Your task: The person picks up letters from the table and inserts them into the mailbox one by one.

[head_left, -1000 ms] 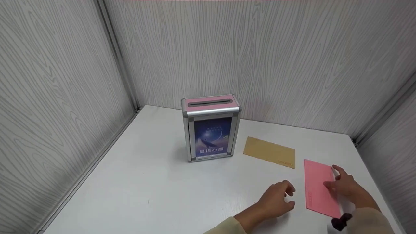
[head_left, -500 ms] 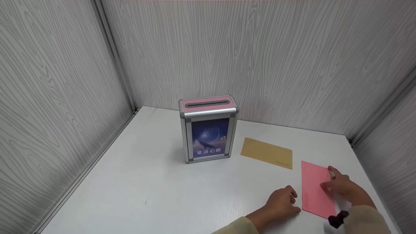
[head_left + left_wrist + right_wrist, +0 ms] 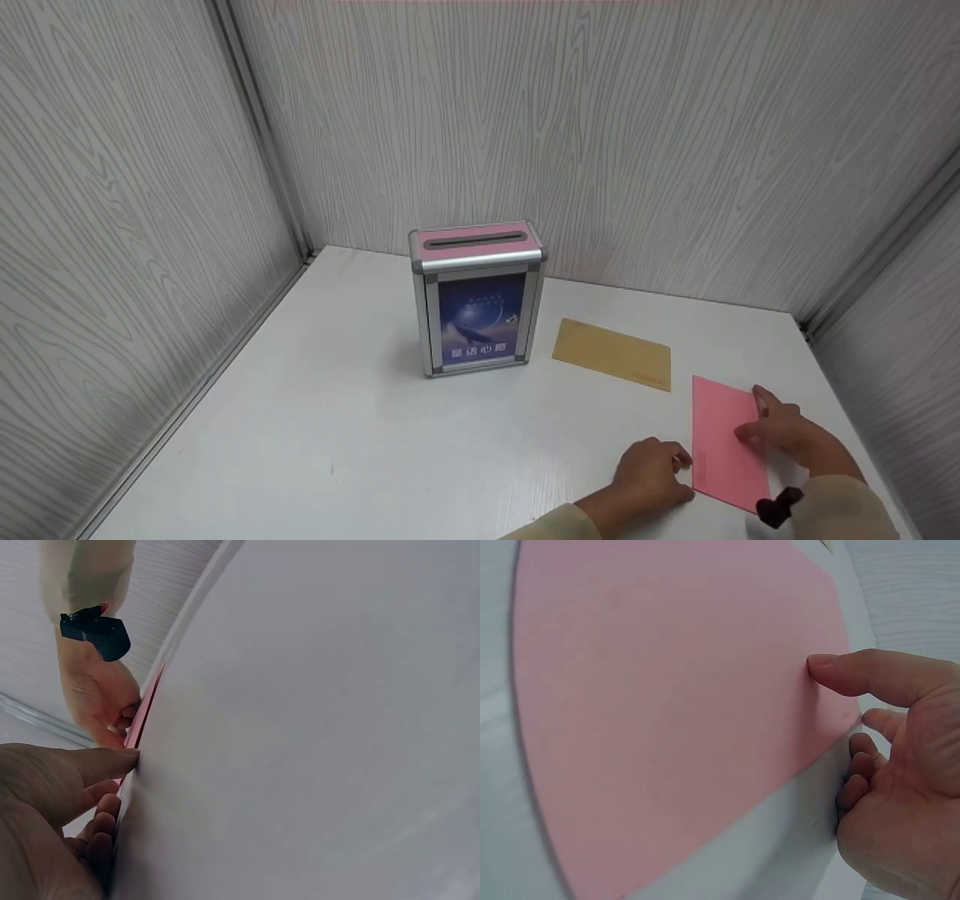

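A pink envelope (image 3: 724, 442) lies on the table at the right. My left hand (image 3: 651, 474) is at its left edge, thumb and index finger spread; the left wrist view shows the thumb tip touching the pink edge (image 3: 146, 709). My right hand (image 3: 795, 435) reaches over the right side: in the right wrist view the thumb of this hand (image 3: 907, 765) rests on the envelope's face (image 3: 667, 705), the index fingertip is at a corner, and the other fingers are curled beside it. Whether any finger is beneath the envelope is hidden.
A tan envelope (image 3: 611, 354) lies flat behind the pink one. Left of it stands a silver-framed box (image 3: 480, 307) with a pink slotted top. Wood-grain panels (image 3: 450, 112) rise behind and on both sides of the white table (image 3: 337, 420).
My left hand has moved right to the pink envelope's left edge. The pink envelope has shifted slightly toward me, with my right hand still on it. The whole view has shifted a little.
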A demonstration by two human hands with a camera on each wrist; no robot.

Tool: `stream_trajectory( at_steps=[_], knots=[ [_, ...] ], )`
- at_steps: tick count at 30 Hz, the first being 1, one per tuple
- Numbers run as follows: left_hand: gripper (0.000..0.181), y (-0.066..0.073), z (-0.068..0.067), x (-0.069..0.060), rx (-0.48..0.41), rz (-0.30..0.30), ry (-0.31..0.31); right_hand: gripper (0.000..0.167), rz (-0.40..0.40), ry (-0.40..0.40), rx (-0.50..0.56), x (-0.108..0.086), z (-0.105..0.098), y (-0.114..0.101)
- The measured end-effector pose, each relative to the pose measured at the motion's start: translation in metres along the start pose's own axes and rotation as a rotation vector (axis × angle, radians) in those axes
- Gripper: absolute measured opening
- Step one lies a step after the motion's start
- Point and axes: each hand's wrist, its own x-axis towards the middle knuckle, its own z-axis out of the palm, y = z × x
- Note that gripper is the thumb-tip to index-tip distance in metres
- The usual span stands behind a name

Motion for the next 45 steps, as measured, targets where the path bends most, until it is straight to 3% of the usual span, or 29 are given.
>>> stream_trajectory(
  at_steps=[18,23,30,40,45],
  knots=[
    [0.021,0.0009,0.0017,-0.0001,-0.039,-0.028,-0.003,0.106,-0.048,0.054,0.035,-0.0032,0.0021,0.0012],
    [0.015,-0.0007,-0.0013,-0.0027,-0.089,-0.006,-0.001,0.104,-0.048,0.084,0.028,-0.0047,0.0034,0.0001],
    [0.01,-0.0039,-0.0019,-0.0043,-0.079,0.052,-0.003,0.103,-0.056,0.091,-0.029,-0.0041,0.0031,0.0018],
    [0.013,-0.0012,-0.0007,-0.0054,-0.283,-0.074,-0.037,0.106,-0.019,0.098,-0.039,-0.0032,0.0045,0.0018],
    [0.022,0.0008,-0.0013,-0.0052,-0.298,-0.089,-0.014,0.108,-0.022,0.102,-0.025,-0.001,0.0038,0.0027]
  ],
)
